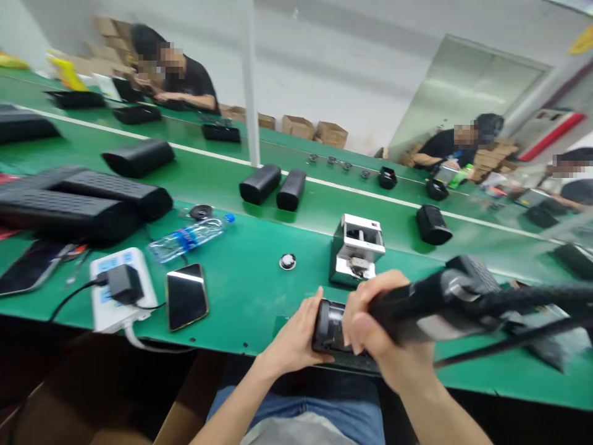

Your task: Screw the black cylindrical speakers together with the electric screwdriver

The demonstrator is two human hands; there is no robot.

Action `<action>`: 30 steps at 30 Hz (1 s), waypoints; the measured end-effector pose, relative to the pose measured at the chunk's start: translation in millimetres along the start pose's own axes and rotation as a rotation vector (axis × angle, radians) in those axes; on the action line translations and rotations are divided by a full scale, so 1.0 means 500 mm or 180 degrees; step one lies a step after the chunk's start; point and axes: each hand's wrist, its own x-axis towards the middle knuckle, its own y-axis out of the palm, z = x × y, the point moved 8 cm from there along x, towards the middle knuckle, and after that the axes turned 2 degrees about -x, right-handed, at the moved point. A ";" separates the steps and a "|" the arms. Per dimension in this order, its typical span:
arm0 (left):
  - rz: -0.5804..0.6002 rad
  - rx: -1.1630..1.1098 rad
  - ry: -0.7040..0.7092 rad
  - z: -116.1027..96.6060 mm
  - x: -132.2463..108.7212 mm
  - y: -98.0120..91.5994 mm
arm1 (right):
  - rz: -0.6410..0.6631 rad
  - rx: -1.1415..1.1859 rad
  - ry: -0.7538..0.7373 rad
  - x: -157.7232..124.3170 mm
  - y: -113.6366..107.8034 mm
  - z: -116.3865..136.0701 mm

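A black case (320, 327) sits at the front edge of the green desk (250, 278), right before the person's lap and between the two hands, seemingly so that both can reach it with the arms low. The left hand (296, 330) clasps its left end, fingers along the far side and thumb by the near edge, a grip that looks meant to keep the case from sliding or turning. The right hand (370, 330) has its fingers curled around a black power tool (417, 303), probably an electric screwdriver, tilted with its front end down toward the case; that tip is hidden behind the hand, so whether it touches cannot be told. Just beyond the case stands a white box (356, 247), likely a holder for small parts, placed within easy reach of the tool. A small round part (288, 261) lies alone to its left. Further left, a phone (187, 296), a white power strip (123, 290) and a plastic bottle (192, 238) lie clear of the hands, perhaps to leave working room, with larger black cases (83, 201) grouped behind the strip.
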 end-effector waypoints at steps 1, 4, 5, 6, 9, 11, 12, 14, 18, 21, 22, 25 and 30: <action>-0.0011 0.0015 -0.0003 -0.001 0.000 -0.002 | -0.0103 0.0138 -0.0061 0.017 -0.023 0.017; 0.0013 0.0087 0.0027 -0.005 0.002 -0.001 | -0.0766 0.0360 -0.0545 0.077 -0.118 0.066; 0.0016 0.0130 0.0032 -0.006 0.002 -0.002 | -0.1054 0.0269 -0.0772 0.094 -0.152 0.075; 0.0020 0.0167 0.0024 -0.007 0.003 -0.003 | -0.1302 0.0117 -0.0949 0.110 -0.180 0.077; 0.0026 0.0190 -0.0042 -0.008 0.003 -0.006 | -0.1671 -0.0348 -0.1101 0.149 -0.230 0.042; 0.0029 0.0164 -0.0068 -0.008 0.004 -0.008 | -0.1655 -0.0489 -0.1006 0.170 -0.237 0.004; 0.0025 0.0155 -0.0071 -0.008 0.004 -0.009 | -0.1627 -0.0511 -0.0966 0.178 -0.235 -0.012; 0.0004 0.0140 -0.0076 -0.007 0.003 -0.010 | -0.1586 -0.0556 -0.0896 0.189 -0.227 -0.036; -0.0021 0.0134 -0.0071 -0.003 0.003 -0.009 | -0.1634 -0.0693 -0.0651 0.202 -0.219 -0.065; 0.0004 0.0165 -0.0082 -0.003 0.002 -0.008 | -0.1657 -0.0702 -0.0637 0.208 -0.224 -0.071; 0.0014 0.0177 -0.0086 -0.004 0.002 -0.008 | -0.1665 -0.0702 -0.0643 0.209 -0.226 -0.071; 0.0031 0.0193 -0.0120 -0.005 0.003 -0.010 | -0.1668 -0.0697 -0.0636 0.213 -0.233 -0.074; 0.0053 0.0189 -0.0078 -0.009 0.004 -0.011 | -0.1481 -0.0588 -0.0598 0.218 -0.238 -0.094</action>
